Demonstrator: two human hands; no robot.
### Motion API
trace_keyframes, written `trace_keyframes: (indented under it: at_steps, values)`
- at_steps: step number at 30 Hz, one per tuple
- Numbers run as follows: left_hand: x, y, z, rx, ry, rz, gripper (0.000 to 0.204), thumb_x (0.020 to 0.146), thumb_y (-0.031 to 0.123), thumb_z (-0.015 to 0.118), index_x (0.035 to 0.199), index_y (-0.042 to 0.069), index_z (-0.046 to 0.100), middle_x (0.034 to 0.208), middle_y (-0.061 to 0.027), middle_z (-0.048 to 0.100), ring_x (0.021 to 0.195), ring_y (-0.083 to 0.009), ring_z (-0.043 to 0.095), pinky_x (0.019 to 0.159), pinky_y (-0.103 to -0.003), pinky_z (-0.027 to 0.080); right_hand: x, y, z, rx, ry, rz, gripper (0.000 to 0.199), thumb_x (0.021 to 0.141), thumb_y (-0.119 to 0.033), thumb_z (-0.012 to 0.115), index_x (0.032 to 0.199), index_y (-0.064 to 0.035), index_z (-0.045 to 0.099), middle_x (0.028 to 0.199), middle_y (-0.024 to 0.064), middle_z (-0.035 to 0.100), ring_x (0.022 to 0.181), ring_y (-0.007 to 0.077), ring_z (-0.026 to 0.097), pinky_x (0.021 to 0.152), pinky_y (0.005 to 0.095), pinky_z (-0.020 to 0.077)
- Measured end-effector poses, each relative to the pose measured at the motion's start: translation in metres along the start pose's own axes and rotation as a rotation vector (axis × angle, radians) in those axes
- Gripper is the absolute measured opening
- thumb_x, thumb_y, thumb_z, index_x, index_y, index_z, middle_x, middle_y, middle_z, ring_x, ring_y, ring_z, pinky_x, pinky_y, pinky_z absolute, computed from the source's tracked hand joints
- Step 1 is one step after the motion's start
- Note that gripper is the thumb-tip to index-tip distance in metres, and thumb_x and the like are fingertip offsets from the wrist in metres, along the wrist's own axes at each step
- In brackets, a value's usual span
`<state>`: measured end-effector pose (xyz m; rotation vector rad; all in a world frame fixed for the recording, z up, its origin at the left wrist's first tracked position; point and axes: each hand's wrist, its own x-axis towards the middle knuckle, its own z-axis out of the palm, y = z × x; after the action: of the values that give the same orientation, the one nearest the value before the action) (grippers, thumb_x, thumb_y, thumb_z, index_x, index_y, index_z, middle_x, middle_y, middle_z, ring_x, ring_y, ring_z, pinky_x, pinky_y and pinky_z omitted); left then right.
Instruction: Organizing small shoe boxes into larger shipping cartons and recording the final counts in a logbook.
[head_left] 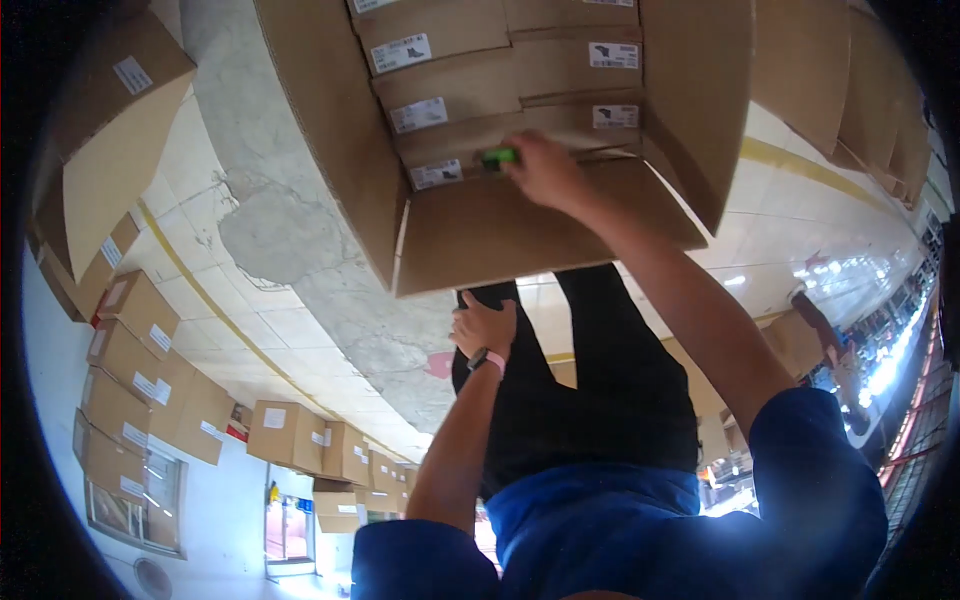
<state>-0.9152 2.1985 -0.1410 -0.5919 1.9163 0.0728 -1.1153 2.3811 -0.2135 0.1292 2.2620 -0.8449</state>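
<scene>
— What stands along the left edge?

— Stacked brown cartons point(140, 370) with white labels, piled against the wall; more run off in a row toward the middle. I cannot count them all, as the far ones are too small.

— And the big container in the middle?

— A large open cardboard box point(520, 225), flaps spread wide, on the pale tiled floor point(260, 320). Inside lie flat brown shoe boxes point(470, 85), packed in two columns. Four show on the left column and three on the right, each with a white label on its end.

— Where are the hands?

— The left hand point(483, 326) sits just below the big box's front flap, fingers curled loosely inward with the thumb out; it grips nothing that I can see. A pink strap circles that wrist.

— The right one?

— The right hand point(543, 170) reaches into the big box at its front edge, closed around a small green tool point(497, 156). The tool's tip lies against the nearest shoe box in the stack.

— Anything further right?

— More cardboard flaps point(850, 90) at the upper right.
</scene>
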Motion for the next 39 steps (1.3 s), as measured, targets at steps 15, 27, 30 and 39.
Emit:
trace_keyframes:
  at_steps: [15, 27, 30, 39]
  values:
    - [0.062, -0.008, -0.065, -0.006, 0.023, 0.081, 0.072, 0.083, 0.062, 0.068, 0.123, 0.002, 0.064, 0.107, -0.0233, 0.068, 0.097, -0.0427, 0.069, 0.088, -0.055, 0.052, 0.206, -0.065, 0.054, 0.010, -0.024, 0.147, 0.040, 0.092, -0.030, 0.072, 0.127, -0.0110, 0.068, 0.117, 0.0195, 0.072, 0.111, 0.0396, 0.067, 0.093, 0.0447, 0.0545]
    - [0.088, -0.037, -0.099, -0.125, 0.062, 0.101, 0.059, 0.087, 0.059, 0.065, 0.120, 0.011, 0.069, 0.103, -0.0219, 0.074, 0.095, -0.0446, 0.071, 0.083, -0.057, 0.054, 0.329, -0.135, -0.023, 0.602, 0.253, 0.230, 0.050, 0.089, -0.036, 0.079, 0.124, -0.0025, 0.069, 0.105, 0.0160, 0.075, 0.080, 0.0250, 0.075, 0.076, 0.0386, 0.0597]
    - [0.101, -0.056, -0.108, -0.093, 0.024, 0.107, 0.056, 0.087, 0.059, 0.064, 0.114, 0.011, 0.072, 0.101, -0.0198, 0.075, 0.095, -0.0424, 0.072, 0.082, -0.055, 0.055, 0.356, -0.166, -0.037, 0.738, 0.257, 0.281, 0.052, 0.089, -0.037, 0.079, 0.121, 0.0020, 0.069, 0.097, 0.0162, 0.076, 0.080, 0.0262, 0.074, 0.078, 0.0382, 0.0603]
    - [0.097, -0.021, -0.130, -0.227, 0.077, 0.314, 0.052, 0.086, 0.058, 0.070, 0.112, 0.013, 0.074, 0.102, -0.0182, 0.075, 0.095, -0.0413, 0.071, 0.080, -0.053, 0.057, 0.440, -0.147, -0.138, 0.760, 0.424, 0.364, 0.055, 0.087, -0.035, 0.083, 0.123, 0.0024, 0.065, 0.096, 0.0158, 0.073, 0.069, 0.0239, 0.070, 0.062, 0.0366, 0.0587]
